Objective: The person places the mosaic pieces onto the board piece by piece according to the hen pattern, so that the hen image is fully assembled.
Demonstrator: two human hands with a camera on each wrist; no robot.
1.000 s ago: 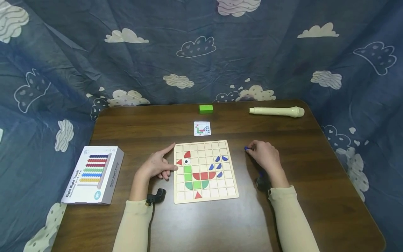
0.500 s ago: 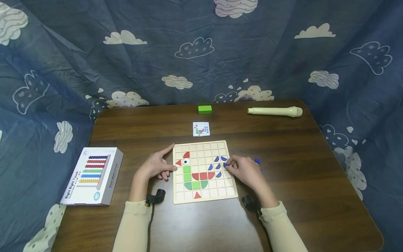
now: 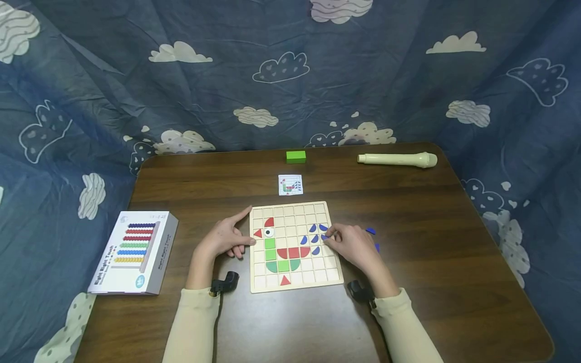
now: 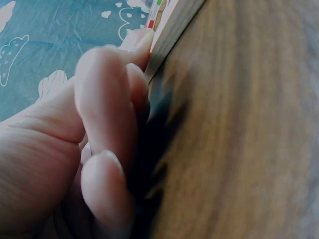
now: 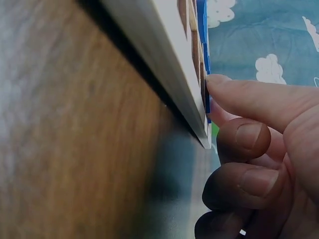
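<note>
A wooden grid board (image 3: 309,277) bears red, green and blue pieces laid out like a bird. At its left edge my left hand (image 3: 224,239) touches the frame with extended index finger and thumb; its other fingers are curled and hold nothing. Over the board's right edge, my right hand (image 3: 356,246) pinches a blue half-round piece (image 3: 324,237) at a square below another blue piece (image 3: 323,227). In the right wrist view the thumb (image 5: 224,89) presses at the blue piece along the board, and the fingers partly hide it.
Two loose blue pieces (image 3: 370,231) lie right of the right hand. Beyond the board are a small picture card (image 3: 290,185), a green block (image 3: 296,157) and a cream microphone-shaped stick (image 3: 397,160). A white bead-rack box (image 3: 133,252) stands at the left.
My right hand has moved left from the table to the board's right side, carrying a blue piece, and has stayed there since half a second ago. The left hand keeps its place.
</note>
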